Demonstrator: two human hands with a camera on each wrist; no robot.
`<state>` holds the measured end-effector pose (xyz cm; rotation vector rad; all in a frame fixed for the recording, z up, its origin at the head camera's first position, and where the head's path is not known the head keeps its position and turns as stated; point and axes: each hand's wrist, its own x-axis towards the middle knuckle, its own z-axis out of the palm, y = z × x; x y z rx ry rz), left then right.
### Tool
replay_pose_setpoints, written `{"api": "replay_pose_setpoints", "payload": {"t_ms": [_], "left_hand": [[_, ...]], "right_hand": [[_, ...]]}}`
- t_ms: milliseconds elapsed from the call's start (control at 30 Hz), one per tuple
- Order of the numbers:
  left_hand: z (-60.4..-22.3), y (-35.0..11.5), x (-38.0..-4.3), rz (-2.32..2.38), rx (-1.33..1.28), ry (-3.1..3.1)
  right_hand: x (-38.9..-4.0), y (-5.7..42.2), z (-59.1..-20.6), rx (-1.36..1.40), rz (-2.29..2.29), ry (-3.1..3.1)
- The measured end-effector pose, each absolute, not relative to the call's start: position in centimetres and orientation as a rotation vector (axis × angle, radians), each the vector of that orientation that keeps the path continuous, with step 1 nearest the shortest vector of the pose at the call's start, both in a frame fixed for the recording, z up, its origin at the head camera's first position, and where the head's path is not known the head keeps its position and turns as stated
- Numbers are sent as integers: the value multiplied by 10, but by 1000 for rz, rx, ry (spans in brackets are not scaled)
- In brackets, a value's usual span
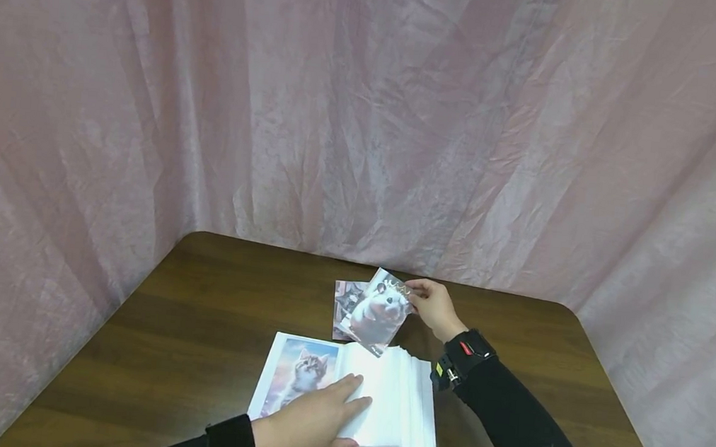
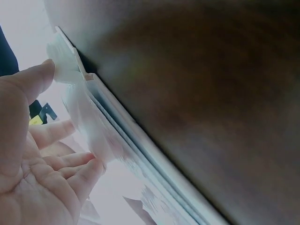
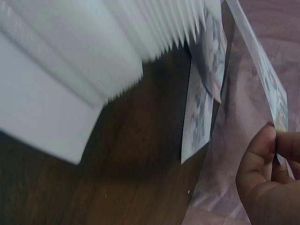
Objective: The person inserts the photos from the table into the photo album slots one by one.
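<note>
A white photo album (image 1: 380, 403) lies spread at the table's near side, a kitten picture (image 1: 302, 371) in its left page. My left hand (image 1: 315, 422) rests across the album's middle, fingers straight on the blank sleeves; the left wrist view shows its thumb and fingertips (image 2: 96, 166) at the clear pages. Beyond the album, my right hand (image 1: 434, 307) pinches the right edge of a photo (image 1: 382, 311) of a white, mouse-like animal with a crown. In the right wrist view that photo (image 3: 265, 75) is tilted up, raised off the loose photos (image 3: 197, 124) beneath.
The brown wooden table (image 1: 197, 309) has rounded far corners. Pink curtains (image 1: 368, 111) hang right behind its far edge and along both sides. A black device (image 1: 466, 354) is strapped on the right wrist, close to the album's far right corner.
</note>
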<state>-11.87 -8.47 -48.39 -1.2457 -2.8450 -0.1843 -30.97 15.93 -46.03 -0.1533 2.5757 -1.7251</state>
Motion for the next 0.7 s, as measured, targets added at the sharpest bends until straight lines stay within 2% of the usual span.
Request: {"api": "replay_pose_setpoints", "payload": {"t_ms": [367,700], "left_hand": [[-482,-82,-119,-177,-1231,-2889],[-480,-80,-118,-145,-1245,-2892]], "right_hand": [[-316,177,-449,-277,-1536,2613],[-323,175,-427,-343,-1426,2570]]}}
